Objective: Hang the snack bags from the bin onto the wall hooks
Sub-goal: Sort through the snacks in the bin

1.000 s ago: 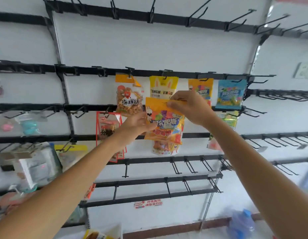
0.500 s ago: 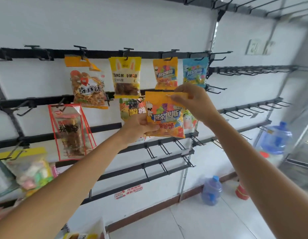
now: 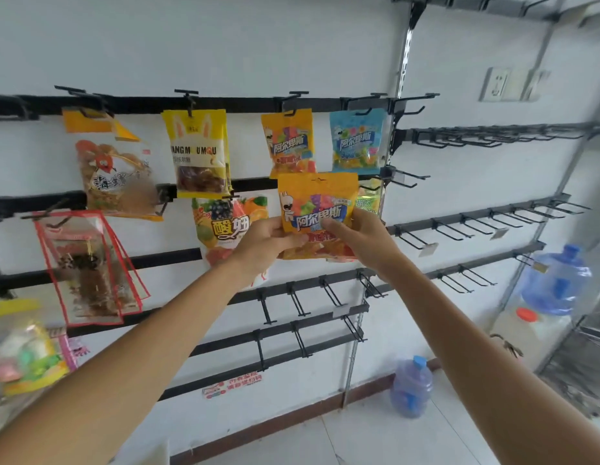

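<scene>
An orange snack bag (image 3: 317,199) with a cartoon dog is up against the second rail of the wall rack, its top slot at the rail. My left hand (image 3: 263,245) grips its lower left edge. My right hand (image 3: 357,238) grips its lower right side, thumb across the front. Whether the bag is on a hook is hidden by the bag itself. Above it hang a matching orange bag (image 3: 290,142) and a blue bag (image 3: 355,140). A fruit-print bag (image 3: 224,223) hangs just to the left, a green bag (image 3: 369,199) peeks out behind on the right.
Further left hang a yellow bag (image 3: 197,152), a clear bag of fried snacks (image 3: 114,172) and red-edged clear bags (image 3: 87,266). Bare black hooks (image 3: 302,303) line the lower rails and the right-hand panel (image 3: 493,219). Blue water jugs (image 3: 411,385) stand on the floor.
My right hand has dropped from the bag's top edge to its lower right side. The view has swung right and the bag sits lower against the rail.
</scene>
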